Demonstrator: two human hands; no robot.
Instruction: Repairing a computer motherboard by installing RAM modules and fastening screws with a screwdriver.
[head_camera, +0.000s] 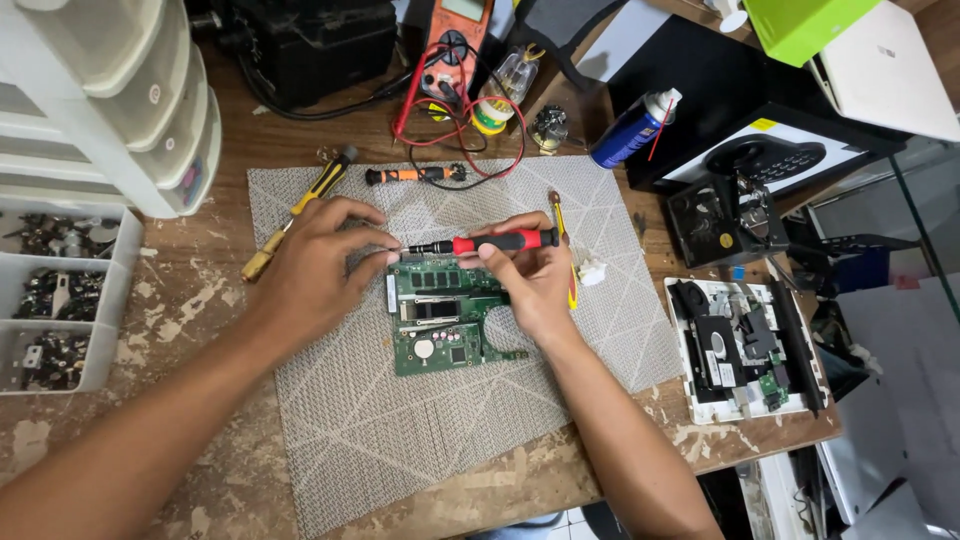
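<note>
Green circuit board (445, 320) sits mid-mat on the grey woven mat (400, 440), its right edge tucked under a palm so that bit's hard to see; going left to right, white parts trays (60, 300) are cut off by the frame; left hand (315, 265) has its fingertips pinched together at the black tip of the red-handled screwdriver (490, 242); right hand (530, 275) curls closed around the handle, the tool lying flat just above the board's top edge; further right, an opened white device (745, 350), innards too cluttered to read.
</note>
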